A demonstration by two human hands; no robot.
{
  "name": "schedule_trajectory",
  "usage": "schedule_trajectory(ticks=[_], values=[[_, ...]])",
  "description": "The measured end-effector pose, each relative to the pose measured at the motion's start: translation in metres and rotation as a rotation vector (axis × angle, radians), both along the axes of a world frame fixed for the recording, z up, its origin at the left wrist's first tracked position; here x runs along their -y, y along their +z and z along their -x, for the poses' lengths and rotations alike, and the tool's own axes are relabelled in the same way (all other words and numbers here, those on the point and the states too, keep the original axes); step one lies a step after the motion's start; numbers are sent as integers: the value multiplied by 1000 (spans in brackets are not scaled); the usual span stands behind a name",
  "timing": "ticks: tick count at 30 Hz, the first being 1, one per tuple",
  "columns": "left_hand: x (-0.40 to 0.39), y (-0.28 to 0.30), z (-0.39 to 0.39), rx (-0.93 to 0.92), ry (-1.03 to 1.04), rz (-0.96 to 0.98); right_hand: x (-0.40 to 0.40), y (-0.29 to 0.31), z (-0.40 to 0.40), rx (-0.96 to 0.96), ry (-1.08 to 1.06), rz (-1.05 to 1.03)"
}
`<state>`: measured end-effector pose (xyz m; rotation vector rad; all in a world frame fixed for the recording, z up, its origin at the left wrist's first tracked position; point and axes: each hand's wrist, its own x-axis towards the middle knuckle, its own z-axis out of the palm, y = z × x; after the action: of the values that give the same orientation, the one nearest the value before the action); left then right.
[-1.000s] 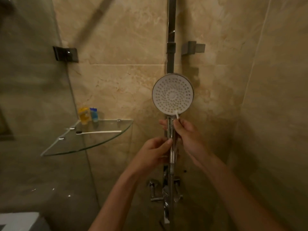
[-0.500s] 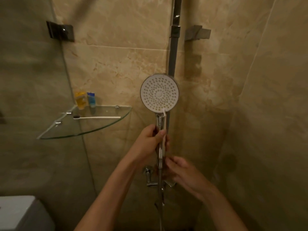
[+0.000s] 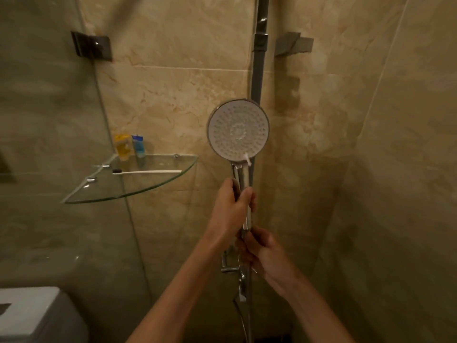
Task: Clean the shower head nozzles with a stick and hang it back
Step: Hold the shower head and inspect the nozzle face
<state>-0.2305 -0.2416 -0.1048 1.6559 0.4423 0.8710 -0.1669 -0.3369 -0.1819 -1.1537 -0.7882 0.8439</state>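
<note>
1 shower head (image 3: 238,129) with 1 stick (image 3: 248,159) at its rim is gripped on the handle by curled fingers of the left hand (image 3: 231,206) and, lower, the right hand (image 3: 262,253).

The right hand (image 3: 265,253) is now sitting low on the chrome handle, under the left hand (image 3: 231,209); one second ago it was the upper one, just below the shower head (image 3: 238,130). The left hand is gripping higher than before. The white stick (image 3: 248,159) is no longer pinched by the right hand and is now lying against the head's lower rim.
</note>
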Motion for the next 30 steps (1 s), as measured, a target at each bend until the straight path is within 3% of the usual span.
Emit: schedule_trajectory(ticks=[3,5,7,11,15,17,20,24,30], values=[[14,-4,-3,33,224,-226,-4,-2,0,117,-61,21],[13,-2,-2,48,202,-229,-3,-1,-2,80,-26,11],[4,4,1,74,-13,-52,-1,0,-5,-41,57,-27],[-23,15,8,258,-595,514,7,4,-15,-237,236,-103],[-32,19,8,230,-829,503,10,5,-20,-300,362,-125],[-31,19,6,239,-799,436,9,4,-23,-309,336,-130],[-24,19,-2,255,-592,351,8,5,-25,-252,257,-109],[-16,16,-11,316,-406,341,5,5,-24,-212,233,-102],[-31,11,-3,204,-676,409,12,-2,-28,-287,387,-109]])
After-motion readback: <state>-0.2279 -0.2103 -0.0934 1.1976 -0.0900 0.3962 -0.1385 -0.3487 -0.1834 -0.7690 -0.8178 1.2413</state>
